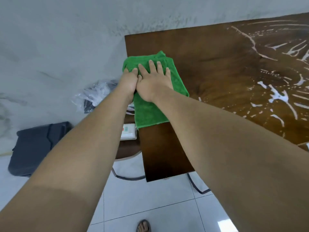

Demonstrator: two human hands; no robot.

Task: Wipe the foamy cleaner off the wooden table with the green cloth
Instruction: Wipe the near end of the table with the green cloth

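The green cloth lies folded at the left edge of the dark wooden table, partly hanging over that edge. My left hand grips the cloth's left side with curled fingers. Beside it, my right hand presses flat on the cloth with fingers spread. White foamy cleaner streaks the right part of the table, apart from the cloth. The wood around the cloth looks dark and free of foam.
A round stool with a white box on it stands left of the table. A dark bag and a clear plastic bag lie by the grey wall. White floor tiles and my sandalled foot are below.
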